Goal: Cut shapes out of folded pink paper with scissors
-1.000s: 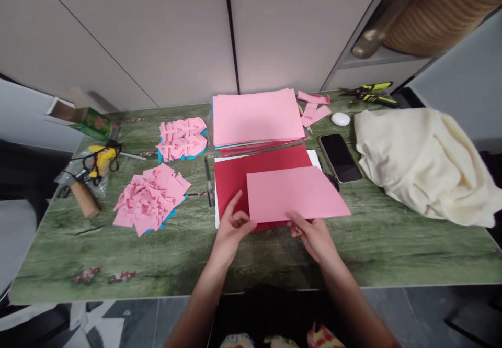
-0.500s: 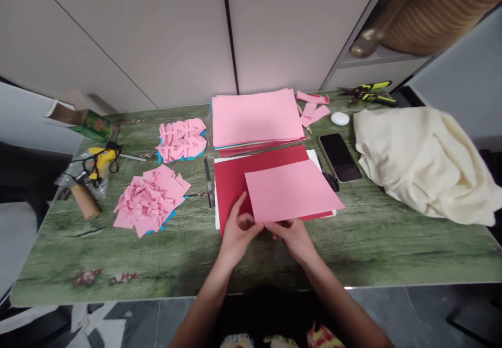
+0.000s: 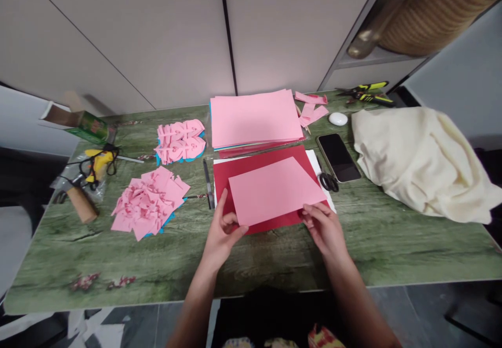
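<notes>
A pink sheet of paper (image 3: 274,191) is held tilted above a red sheet (image 3: 223,165), which lies over white paper on the table. My left hand (image 3: 223,233) pinches its lower left corner between thumb and bent fingers, with the index finger stretched along the left side. At the lower right corner, my right hand (image 3: 321,227) grips the same sheet between thumb and fingertips. Black-handled scissors (image 3: 328,181) lie just right of the red sheet, their blades hidden. To its left rests a black pen (image 3: 208,183).
Behind lies a stack of pink paper (image 3: 254,118). Cut pink pieces (image 3: 149,201) are heaped at left near folded pink cutouts (image 3: 180,141). A yellow glue gun (image 3: 100,162) sits farther left. At right are a phone (image 3: 338,157), cream cloth (image 3: 415,159) and pliers (image 3: 366,92).
My right hand has slid right along the lower edge to the corner. The pink sheet and my left hand have shifted left, and the scissors' handles show more.
</notes>
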Demonstrator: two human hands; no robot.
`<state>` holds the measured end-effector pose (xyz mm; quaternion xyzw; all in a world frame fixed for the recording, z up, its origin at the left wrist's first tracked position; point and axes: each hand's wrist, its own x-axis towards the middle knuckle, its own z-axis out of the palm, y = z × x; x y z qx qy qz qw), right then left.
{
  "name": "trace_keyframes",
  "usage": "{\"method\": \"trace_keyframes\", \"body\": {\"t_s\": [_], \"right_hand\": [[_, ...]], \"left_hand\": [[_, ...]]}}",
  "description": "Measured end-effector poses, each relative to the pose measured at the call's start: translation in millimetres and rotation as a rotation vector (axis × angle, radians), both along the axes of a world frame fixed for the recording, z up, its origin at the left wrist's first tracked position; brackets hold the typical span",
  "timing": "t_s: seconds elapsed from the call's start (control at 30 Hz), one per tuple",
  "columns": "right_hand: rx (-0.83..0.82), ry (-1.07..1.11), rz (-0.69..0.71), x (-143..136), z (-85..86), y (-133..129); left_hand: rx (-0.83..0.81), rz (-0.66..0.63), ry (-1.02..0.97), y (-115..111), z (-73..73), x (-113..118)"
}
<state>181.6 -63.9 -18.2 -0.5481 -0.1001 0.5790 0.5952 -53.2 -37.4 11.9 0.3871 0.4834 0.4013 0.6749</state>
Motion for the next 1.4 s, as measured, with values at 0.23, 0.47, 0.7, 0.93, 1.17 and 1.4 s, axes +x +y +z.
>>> {"method": "trace_keyframes", "body": {"t_s": [0.23,0.47,0.7,0.93,1.17,1.4], "right_hand": [[0.035,0.001,-0.045,9,3.4,-2],[0.004,0.064,0.269,-14,13.3,-7],[-0.049,-0.023,0.400,-60,11.2,-7],[-0.034,-0.157,0.454,-62,12.9,-6],[-0.034,0.025,0.290,-50,9.8,-7],[-0.025,0.041,0.114,4,7.2,-8]], "left_hand": [[0.027,0.004,0.000,-1,-3.6,5],[-0.061,-0.061,-0.094,-5,-2.0,19],[-0.074,-0.132,-0.135,-6,3.7,20],[-0.126,-0.073,-0.110,-7,1.0,26],[-0.136,-0.053,-0.081,-4,4.8,24],[-0.082,0.002,0.021,-1,6.7,1]]}}
